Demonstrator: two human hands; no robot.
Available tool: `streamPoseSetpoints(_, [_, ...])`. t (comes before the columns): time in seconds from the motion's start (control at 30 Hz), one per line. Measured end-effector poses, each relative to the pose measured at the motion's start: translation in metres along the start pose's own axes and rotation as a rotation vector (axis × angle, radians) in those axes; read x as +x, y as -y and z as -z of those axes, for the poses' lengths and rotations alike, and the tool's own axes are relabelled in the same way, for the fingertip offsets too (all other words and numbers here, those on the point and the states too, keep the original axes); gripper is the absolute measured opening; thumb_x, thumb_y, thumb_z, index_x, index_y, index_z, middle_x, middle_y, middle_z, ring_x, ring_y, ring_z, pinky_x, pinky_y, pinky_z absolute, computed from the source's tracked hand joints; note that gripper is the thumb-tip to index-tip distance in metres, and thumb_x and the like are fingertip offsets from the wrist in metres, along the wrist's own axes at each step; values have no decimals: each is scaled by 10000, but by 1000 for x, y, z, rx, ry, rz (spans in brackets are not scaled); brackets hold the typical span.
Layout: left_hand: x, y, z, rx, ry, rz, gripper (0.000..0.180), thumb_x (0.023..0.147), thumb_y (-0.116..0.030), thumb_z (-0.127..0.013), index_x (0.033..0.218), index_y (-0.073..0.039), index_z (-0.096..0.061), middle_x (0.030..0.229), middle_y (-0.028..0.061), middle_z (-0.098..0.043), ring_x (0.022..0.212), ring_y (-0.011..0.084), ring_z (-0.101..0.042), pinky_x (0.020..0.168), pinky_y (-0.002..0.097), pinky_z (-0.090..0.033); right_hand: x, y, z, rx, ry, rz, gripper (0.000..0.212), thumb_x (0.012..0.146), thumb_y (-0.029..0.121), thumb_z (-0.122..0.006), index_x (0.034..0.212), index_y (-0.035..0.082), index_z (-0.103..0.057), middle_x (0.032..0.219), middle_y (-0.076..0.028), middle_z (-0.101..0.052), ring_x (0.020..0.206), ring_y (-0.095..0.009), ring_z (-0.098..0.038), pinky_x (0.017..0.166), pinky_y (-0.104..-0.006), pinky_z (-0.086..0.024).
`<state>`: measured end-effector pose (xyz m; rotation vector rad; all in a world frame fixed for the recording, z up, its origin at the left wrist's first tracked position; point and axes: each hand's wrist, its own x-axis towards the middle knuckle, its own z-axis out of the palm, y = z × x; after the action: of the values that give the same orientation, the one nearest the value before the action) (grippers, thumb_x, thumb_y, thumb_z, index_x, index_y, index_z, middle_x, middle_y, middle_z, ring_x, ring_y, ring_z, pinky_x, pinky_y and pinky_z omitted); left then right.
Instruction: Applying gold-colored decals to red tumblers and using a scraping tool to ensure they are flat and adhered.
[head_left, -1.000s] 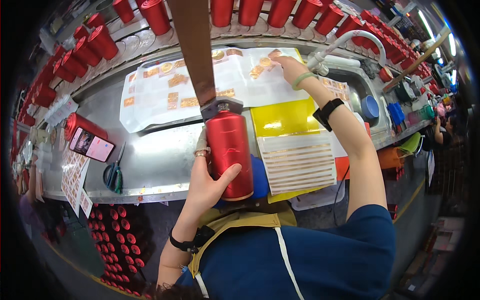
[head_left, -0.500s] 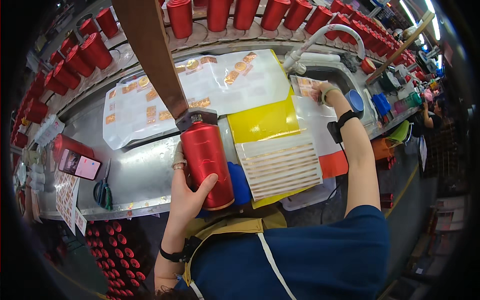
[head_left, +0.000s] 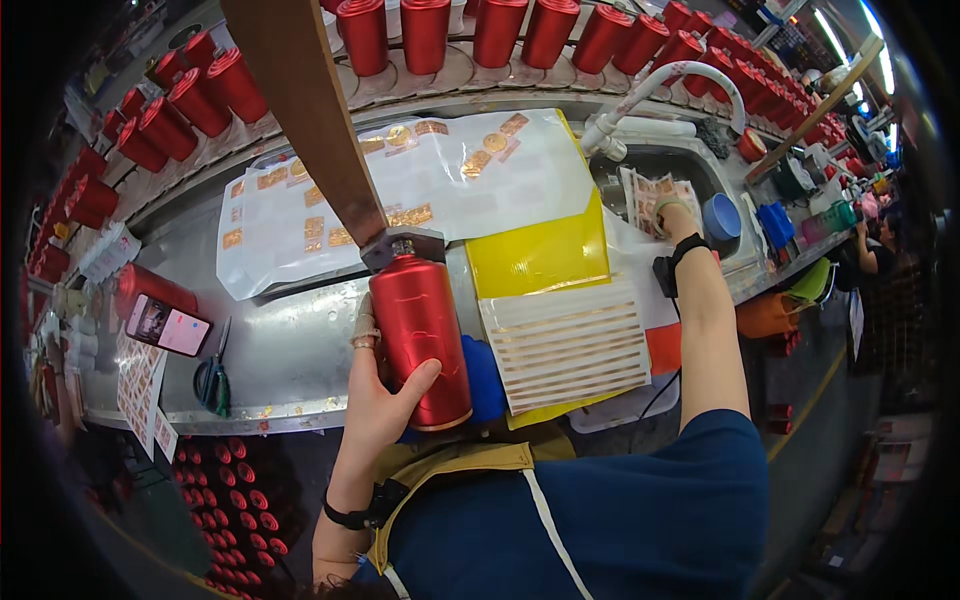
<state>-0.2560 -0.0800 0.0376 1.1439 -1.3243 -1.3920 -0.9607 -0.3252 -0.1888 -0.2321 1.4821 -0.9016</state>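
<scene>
Fingers, left hand: curled around a red bottle, thumb across its body.
Fingers, right hand: at printed sheets by the sink, right of frame; grip cannot be told.
Bottle position: centre of frame, neck at the end block of the wooden beam.
Steel bench: white sheet, upper centre; scissors, left.

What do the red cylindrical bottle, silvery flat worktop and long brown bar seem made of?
Red cylindrical bottle in the left hand: probably metal or coated glass, glossy, given its metallic sheen; the red finish hides which.
Silvery flat worktop: likely stainless steel, smooth, from its grey colour and bright reflections.
Long brown bar: perhaps wood, matte, judging by its colour; painted metal is possible.
</scene>
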Motion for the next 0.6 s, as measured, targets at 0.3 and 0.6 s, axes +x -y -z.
streamPoseSetpoints(0.3, [0,2,-2,-4,-12,21,961,916,-112,-769,1644,-14,-150,1503,188,-463,1306,253,-563,1079,389,-490,-197,24,-231,-128,425,119,468,866,-73,-469,1317,-77,-590,1307,-179,-653,1116,-284,-681,920,-380,-597])
streamPoseSetpoints(0.6, [0,0,-1,-22,-17,17,950,914,-99,-765,1639,-9,-159,1494,188,-473,1306,250,-561,1076,389,-490,-147,15,-356,-1645,-37,1003,512,934,-22,-486,1428,78,-576,1423,-165,-626,1283,-335,-617,1096,-409,-495])
